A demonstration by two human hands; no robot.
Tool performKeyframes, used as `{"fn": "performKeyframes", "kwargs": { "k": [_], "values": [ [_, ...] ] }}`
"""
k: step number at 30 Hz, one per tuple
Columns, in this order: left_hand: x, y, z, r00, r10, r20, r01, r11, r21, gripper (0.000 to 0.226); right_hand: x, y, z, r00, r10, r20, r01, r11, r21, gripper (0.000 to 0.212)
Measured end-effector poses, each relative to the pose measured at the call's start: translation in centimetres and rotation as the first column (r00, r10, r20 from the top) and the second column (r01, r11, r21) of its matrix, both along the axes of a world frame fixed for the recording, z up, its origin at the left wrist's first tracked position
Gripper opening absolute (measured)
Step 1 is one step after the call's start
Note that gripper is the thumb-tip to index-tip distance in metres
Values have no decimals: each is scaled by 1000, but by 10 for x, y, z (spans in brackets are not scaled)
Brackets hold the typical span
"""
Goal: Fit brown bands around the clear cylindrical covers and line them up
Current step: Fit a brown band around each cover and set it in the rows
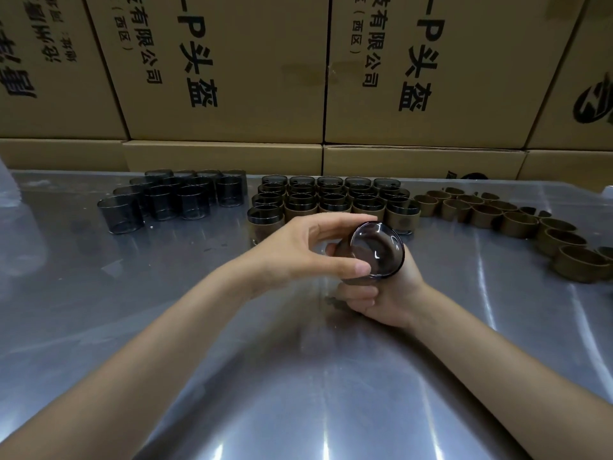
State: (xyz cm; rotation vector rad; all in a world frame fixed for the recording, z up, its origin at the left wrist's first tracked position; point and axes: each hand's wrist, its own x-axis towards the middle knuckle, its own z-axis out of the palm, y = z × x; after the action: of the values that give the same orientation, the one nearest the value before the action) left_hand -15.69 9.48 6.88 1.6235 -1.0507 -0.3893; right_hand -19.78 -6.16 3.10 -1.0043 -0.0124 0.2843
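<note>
Both hands meet over the shiny surface [298, 376] and hold one clear cover [376, 250] between them, tipped so its round end faces up at the camera. The left hand [298, 247] curls its fingers [345, 220] over the top of the cover and its thumb presses the near side. The right hand [384, 300] is mostly hidden under the cover; its fingers [356, 293] curl round the bottom, where a bit of brown shows, but it is hard to tell if that is a band. Just past the fingers stand the banded covers [331, 202] in neat rows, and the left hand blocks part of the front row. Farther left of the fingers sit the plain covers [172, 200], dark and see-through. To the right of the fingers lie the loose brown bands [517, 224], trailing off the picture's edge. Big cardboard boxes [232, 78] stand behind, their tops cut off.
</note>
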Motion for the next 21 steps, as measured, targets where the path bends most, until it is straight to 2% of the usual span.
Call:
{"fn": "performKeyframes", "kwargs": {
  "k": [3,6,9,13,15,17,20,21],
  "values": [
    [-8,-7,-2,977,122,177,-125,992,6,58,1,4,0,997,-84,-1,83,996,-23,50],
    [-20,-18,-10,924,290,249,-278,957,-84,55,3,13,-3,973,-228,23,229,973,-26,52],
    [-31,-28,-17,861,484,159,-441,864,-243,40,5,22,-7,940,-334,65,338,939,-64,54],
    [-33,-31,-16,857,515,0,-493,820,-291,13,5,27,-9,911,-404,78,412,896,-166,37],
    [-28,-29,-17,862,500,-83,-502,819,-277,25,6,28,-11,902,-419,104,431,882,-190,32],
    [-24,-27,-18,871,472,-137,-491,819,-297,33,7,30,-12,893,-427,145,450,865,-221,36],
    [-14,-24,-27,862,452,-228,-506,782,-363,29,6,26,-13,863,-461,206,501,832,-239,41],
    [-9,-21,-31,841,457,-290,-536,776,-333,27,6,23,-12,849,-477,226,523,818,-240,41]
  ]
}}
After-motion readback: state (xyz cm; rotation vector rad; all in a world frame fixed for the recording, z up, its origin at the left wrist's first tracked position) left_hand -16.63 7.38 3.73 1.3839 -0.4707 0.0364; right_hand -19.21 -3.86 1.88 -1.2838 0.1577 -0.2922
